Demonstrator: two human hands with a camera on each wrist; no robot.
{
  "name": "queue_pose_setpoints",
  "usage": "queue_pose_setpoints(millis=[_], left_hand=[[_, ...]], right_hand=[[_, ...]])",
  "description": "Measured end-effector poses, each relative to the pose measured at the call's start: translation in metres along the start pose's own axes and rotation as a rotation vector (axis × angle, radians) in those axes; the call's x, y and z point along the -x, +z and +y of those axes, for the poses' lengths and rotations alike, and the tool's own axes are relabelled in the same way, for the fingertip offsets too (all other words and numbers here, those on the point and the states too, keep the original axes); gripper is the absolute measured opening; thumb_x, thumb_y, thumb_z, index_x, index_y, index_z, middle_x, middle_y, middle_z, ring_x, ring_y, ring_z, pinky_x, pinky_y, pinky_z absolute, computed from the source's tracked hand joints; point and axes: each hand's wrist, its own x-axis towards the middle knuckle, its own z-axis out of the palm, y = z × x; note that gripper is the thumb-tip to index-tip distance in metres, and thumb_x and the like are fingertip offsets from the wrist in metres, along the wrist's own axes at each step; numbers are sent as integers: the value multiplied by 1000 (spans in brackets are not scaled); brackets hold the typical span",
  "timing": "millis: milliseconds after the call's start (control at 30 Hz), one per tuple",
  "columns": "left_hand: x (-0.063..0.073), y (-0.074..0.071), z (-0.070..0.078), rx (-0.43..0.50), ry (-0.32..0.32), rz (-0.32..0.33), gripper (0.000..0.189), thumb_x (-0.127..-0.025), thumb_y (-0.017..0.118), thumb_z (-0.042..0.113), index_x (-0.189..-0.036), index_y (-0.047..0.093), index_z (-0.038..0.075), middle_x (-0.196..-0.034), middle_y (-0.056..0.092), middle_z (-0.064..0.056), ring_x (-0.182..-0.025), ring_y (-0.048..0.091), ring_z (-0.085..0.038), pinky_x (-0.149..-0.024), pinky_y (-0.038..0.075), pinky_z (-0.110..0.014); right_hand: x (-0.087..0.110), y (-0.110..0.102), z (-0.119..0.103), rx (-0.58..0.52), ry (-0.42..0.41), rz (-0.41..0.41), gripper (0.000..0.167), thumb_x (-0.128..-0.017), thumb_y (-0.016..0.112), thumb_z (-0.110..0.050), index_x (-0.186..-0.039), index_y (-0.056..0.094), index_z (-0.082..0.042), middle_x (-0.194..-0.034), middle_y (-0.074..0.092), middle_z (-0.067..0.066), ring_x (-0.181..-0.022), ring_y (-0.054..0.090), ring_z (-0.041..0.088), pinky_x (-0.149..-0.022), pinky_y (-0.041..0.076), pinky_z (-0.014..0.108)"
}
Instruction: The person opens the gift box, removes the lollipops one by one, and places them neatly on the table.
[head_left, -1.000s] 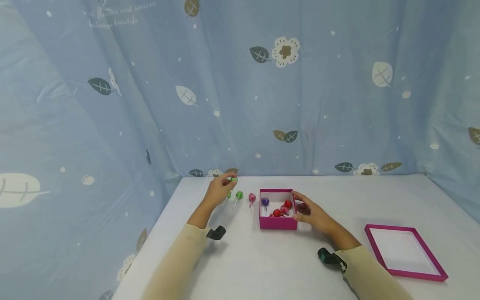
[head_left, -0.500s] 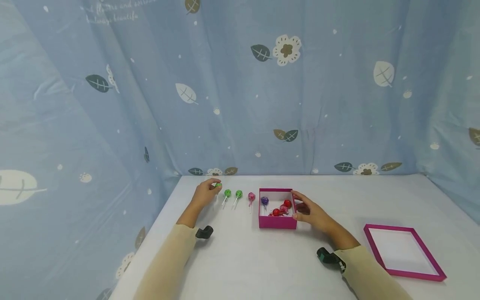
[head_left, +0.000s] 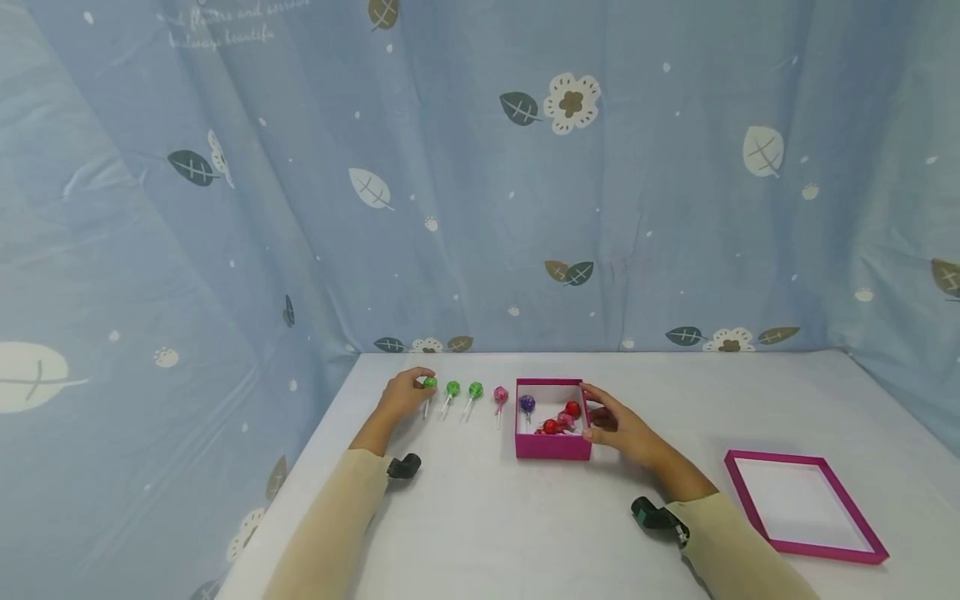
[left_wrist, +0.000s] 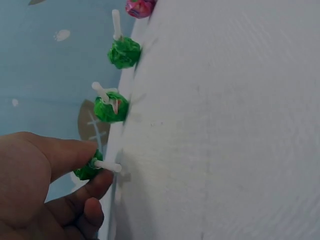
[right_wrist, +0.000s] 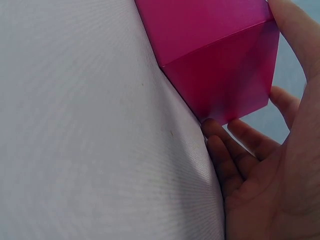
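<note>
My left hand pinches a green-wrapped lollipop at the left end of a row on the white table. In the left wrist view, thumb and fingers hold its green head, and the white stick points out toward the table. Beside it lie two more green lollipops and a pink lollipop. My right hand holds the right side of an uncovered magenta box, thumb toward the front corner and fingers along the side. Inside are a purple lollipop and several red and pink ones.
A magenta-rimmed lid, its white inside facing up, lies at the right of the table. Behind the table's far edge hangs a blue patterned curtain, which also runs down the left side.
The left hand has carried the green lollipop leftward and lowered it to the row's left end, beside the other two green ones. The right hand has stayed at the box.
</note>
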Motion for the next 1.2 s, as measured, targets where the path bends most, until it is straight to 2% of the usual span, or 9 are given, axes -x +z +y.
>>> queue_pose_setpoints(millis=[200,567,833,1033,1200], left_hand=[[-3,4,-2,-42,-6,-12,34,-91,68,27,-123,66,18,-104,67,-8,-91,60,-26,-82,45,-48],[-5,3,-8,-83,13,-31,36,-92,67,28,-127,65,20,-104,67,-7,-93,60,-26,-85,41,-52],[-4,-1,-11,-87,-7,-41,42,-92,66,32,-132,61,18,-106,67,-9,-100,60,-30,-91,38,-55],[-3,-4,-13,-63,-6,-31,43,-92,65,33,-132,61,17,-106,67,-9,-99,61,-30,-89,40,-54],[1,-7,-4,-27,39,0,42,-92,65,30,-131,61,15,-100,68,-8,-88,63,-25,-81,46,-50]], right_hand=[[8,-3,-24,2,4,-11,79,-88,69,-20,-153,25,-8,-150,31,26,-123,44,46,-101,36,57],[9,1,-27,-12,32,-9,82,-87,71,-22,-154,25,-12,-151,30,23,-126,43,46,-101,37,57],[-2,4,12,4,21,12,85,-84,74,-32,-154,26,-24,-152,31,16,-126,45,39,-100,39,54],[-2,2,12,-4,3,10,83,-86,73,-29,-154,26,-23,-152,31,17,-126,45,41,-102,36,56],[-2,0,11,14,12,10,84,-86,73,-33,-155,25,-23,-153,30,18,-126,44,41,-101,37,55]])
